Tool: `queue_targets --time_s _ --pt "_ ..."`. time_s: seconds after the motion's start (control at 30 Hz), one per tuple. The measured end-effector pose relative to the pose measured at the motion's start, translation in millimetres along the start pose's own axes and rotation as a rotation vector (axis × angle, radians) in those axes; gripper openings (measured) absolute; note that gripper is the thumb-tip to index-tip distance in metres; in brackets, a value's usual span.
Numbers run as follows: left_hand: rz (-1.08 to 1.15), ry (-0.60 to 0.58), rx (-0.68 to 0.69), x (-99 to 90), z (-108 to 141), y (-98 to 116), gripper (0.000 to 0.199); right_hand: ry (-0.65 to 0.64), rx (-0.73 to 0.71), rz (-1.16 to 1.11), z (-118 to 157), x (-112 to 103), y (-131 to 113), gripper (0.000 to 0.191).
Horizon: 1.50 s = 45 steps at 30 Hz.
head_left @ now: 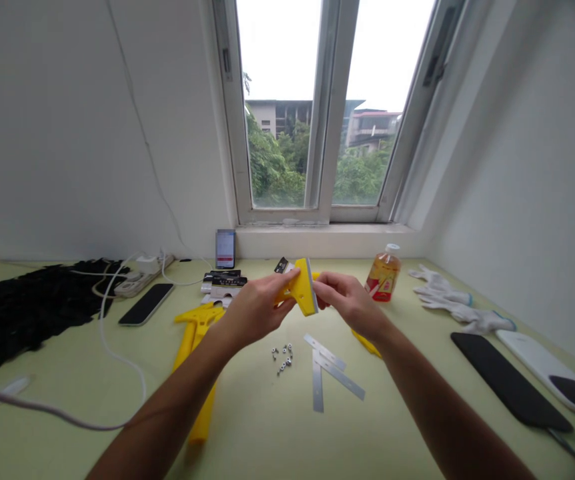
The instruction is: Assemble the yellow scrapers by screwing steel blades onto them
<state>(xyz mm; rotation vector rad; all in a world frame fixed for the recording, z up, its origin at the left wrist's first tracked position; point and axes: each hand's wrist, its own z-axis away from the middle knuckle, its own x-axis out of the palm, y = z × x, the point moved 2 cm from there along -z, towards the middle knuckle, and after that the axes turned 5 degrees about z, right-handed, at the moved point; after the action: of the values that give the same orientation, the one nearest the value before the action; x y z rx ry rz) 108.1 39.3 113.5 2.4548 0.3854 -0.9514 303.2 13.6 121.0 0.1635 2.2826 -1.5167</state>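
My left hand [257,308] grips a yellow scraper head [303,288] above the middle of the table, with a metal blade [313,287] along its right edge. The fingers of my right hand [350,301] are pinched together at that blade edge; whether they hold anything small is hidden. Below the hands lie several loose metal blades [338,375], partly overlapping. Small screws and nuts [284,360] are scattered to the left of the blades. Yellow scraper parts [200,427] rest beneath and beside my left forearm. Another yellow piece [366,343] lies partly behind my right wrist.
A bottle of orange-red liquid [383,273] stands behind my right hand. White gloves [450,300] and paddle-shaped black items [510,380] lie right. At left are a phone [146,305], power strip [140,280], cables and black material [32,307]. Small packages [223,285] and an upright phone [225,249] are behind.
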Motion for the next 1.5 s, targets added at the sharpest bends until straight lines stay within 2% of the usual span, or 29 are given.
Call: queue_targets --time_s 0.27,0.6,0.83,1.13,1.33,1.43,1.5 --pt "-0.234 -0.079 -0.022 7.1 -0.4 -0.2 0.05 -0.012 0.08 0.005 -3.7 4.0 8.8 0.027" --pt "-0.22 -0.119 -0.049 7.4 -0.8 -1.9 0.052 0.023 0.129 -0.001 -3.7 5.6 9.7 0.03" --pt "-0.19 -0.084 -0.081 8.1 -0.8 -1.6 0.053 0.077 0.109 0.018 -3.8 5.1 11.1 0.029" --pt "-0.257 -0.077 -0.093 4.3 -0.1 1.3 0.052 0.106 0.102 -0.017 -3.7 10.0 13.6 0.033" --pt "-0.277 -0.081 -0.095 6.2 0.7 -1.0 0.053 0.051 0.114 -0.078 -3.7 11.0 16.4 0.036" --pt "-0.269 -0.069 -0.113 5.1 -0.4 -4.2 0.053 0.027 0.072 0.03 -10.2 -2.6 28.0 0.038" --pt "-0.256 -0.047 -0.139 3.1 -1.2 -8.1 0.053 0.027 0.089 0.267 -16.0 -20.2 49.0 0.039"
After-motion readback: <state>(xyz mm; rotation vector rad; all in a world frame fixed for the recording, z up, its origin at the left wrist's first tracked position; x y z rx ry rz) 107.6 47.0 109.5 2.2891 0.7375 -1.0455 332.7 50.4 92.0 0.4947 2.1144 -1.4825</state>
